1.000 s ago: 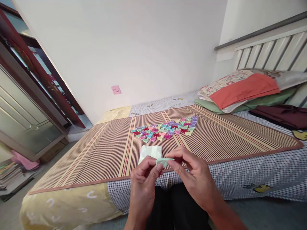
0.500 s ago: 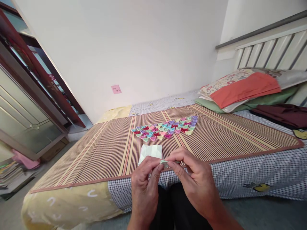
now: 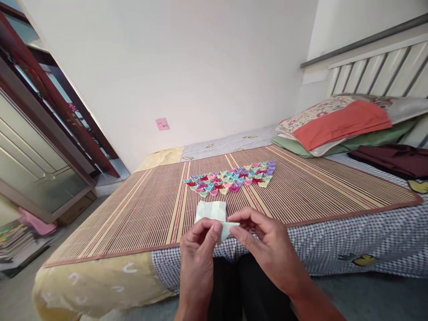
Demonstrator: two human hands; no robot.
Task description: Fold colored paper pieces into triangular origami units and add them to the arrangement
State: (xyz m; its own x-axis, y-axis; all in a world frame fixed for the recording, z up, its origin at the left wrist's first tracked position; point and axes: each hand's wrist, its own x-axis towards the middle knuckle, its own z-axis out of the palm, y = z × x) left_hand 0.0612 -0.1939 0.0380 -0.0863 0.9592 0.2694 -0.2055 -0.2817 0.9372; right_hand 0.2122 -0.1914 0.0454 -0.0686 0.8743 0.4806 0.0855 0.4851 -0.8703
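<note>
A small folded piece of pale green paper (image 3: 225, 231) is held above the near edge of the bed. My left hand (image 3: 199, 249) pinches its left side between thumb and index finger. At its right side, the thumb and index finger of my right hand (image 3: 267, 245) close on the paper's upper corner. Just beyond my left fingers lies a pale green-white square of paper (image 3: 211, 210) with creases. Farther back, several small folded paper pieces (image 3: 230, 179) in many colours stand in close rows on the striped mat (image 3: 147, 214).
The mat lies over a checked bedsheet (image 3: 327, 249) with yellow patches. Pillows (image 3: 347, 122) and a folded dark red cloth (image 3: 394, 160) are at the right, by the white headboard (image 3: 381, 67). A pink note (image 3: 162, 124) is on the wall. Papers (image 3: 16, 243) are stacked at the left.
The folded paper has turned, so a larger pointed face now shows below my fingers. My left hand has shifted slightly left and my right fingers have loosened a little around the paper.
</note>
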